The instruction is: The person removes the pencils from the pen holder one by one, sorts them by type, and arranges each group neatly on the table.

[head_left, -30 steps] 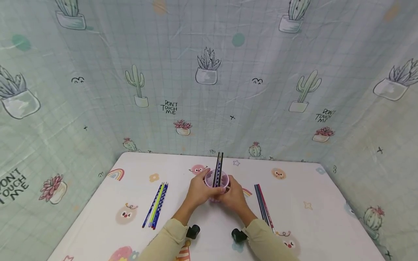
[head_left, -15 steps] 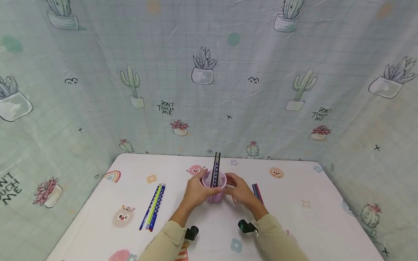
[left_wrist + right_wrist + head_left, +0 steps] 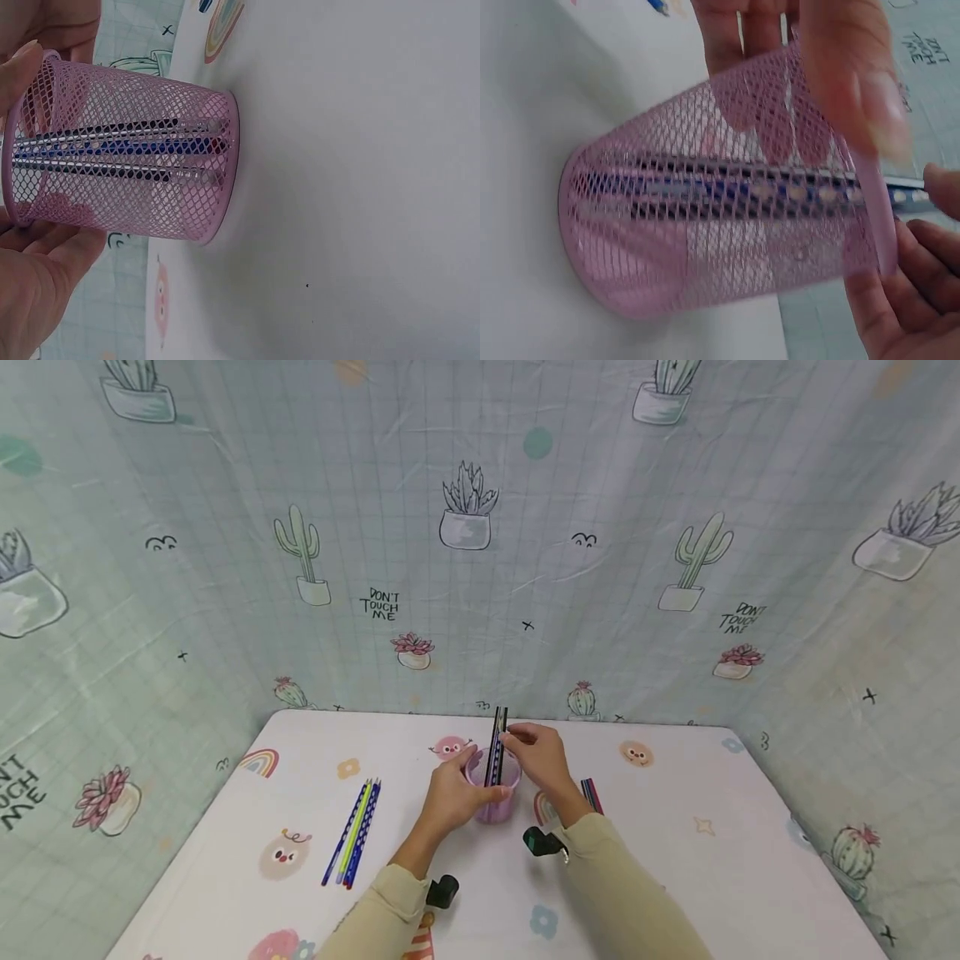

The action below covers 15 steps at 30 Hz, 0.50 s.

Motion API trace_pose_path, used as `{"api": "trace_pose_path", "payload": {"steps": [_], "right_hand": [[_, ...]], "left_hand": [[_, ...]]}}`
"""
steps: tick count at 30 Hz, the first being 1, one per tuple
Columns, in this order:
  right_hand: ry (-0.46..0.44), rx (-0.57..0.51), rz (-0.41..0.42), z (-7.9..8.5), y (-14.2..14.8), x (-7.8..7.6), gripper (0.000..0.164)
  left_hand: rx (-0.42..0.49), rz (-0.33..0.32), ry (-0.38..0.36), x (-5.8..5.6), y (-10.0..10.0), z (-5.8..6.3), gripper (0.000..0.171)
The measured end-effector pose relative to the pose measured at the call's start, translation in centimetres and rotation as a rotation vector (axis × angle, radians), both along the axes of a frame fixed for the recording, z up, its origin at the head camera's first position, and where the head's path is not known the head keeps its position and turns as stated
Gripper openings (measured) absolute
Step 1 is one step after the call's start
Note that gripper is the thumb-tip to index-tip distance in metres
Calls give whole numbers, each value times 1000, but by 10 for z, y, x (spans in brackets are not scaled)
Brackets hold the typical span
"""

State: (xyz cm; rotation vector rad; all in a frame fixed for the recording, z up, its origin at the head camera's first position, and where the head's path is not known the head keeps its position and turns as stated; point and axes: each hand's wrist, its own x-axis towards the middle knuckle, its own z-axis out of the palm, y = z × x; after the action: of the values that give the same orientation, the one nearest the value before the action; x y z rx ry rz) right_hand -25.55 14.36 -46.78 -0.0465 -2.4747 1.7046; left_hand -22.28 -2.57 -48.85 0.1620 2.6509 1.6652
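Observation:
A pink mesh pencil cup point(image 3: 495, 812) stands upright on the table. My left hand point(image 3: 448, 797) grips it near the rim from the left, thumb across the front and fingers round the far side. Inside lean a blue dotted pencil and two dark ones, their upper ends above the rim; these pencils point(image 3: 495, 760) show through the mesh in both wrist views. Above the rim on the right, my right hand point(image 3: 543, 762) pinches the pencils between thumb and fingertips. The right wrist view catches the right thumb point(image 3: 943, 191) against them, beside the cup point(image 3: 727, 262).
To the left lies a row of blue dotted and yellow pencils point(image 3: 351, 833). Dark and red pencils point(image 3: 592, 795) lie to the right, partly hidden behind the right forearm. A cactus-print cloth point(image 3: 480, 593) hangs behind the white table point(image 3: 750, 893).
My right hand has left the cup's right side and risen to the upper part of the pencils. My left hand keeps its grip on the cup.

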Motion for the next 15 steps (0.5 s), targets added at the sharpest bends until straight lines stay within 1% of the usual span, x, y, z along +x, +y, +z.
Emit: {"api": "trace_pose_path", "payload": {"steps": [3,8,11,15], "right_hand": [[23,65,-28,2,-9,-5,28],[59,150,-137,7,-13,-7,20],[90,148,-174,12,-12,-8,18],[120,97,-175,21,-10,-9,16]], "left_hand": [[13,-5,-2,0,0,1,98],[30,-30,1,0,1,1,98],[21,-25,11,0,2,1,98],[14,-6,10,2,0,2,98]]}}
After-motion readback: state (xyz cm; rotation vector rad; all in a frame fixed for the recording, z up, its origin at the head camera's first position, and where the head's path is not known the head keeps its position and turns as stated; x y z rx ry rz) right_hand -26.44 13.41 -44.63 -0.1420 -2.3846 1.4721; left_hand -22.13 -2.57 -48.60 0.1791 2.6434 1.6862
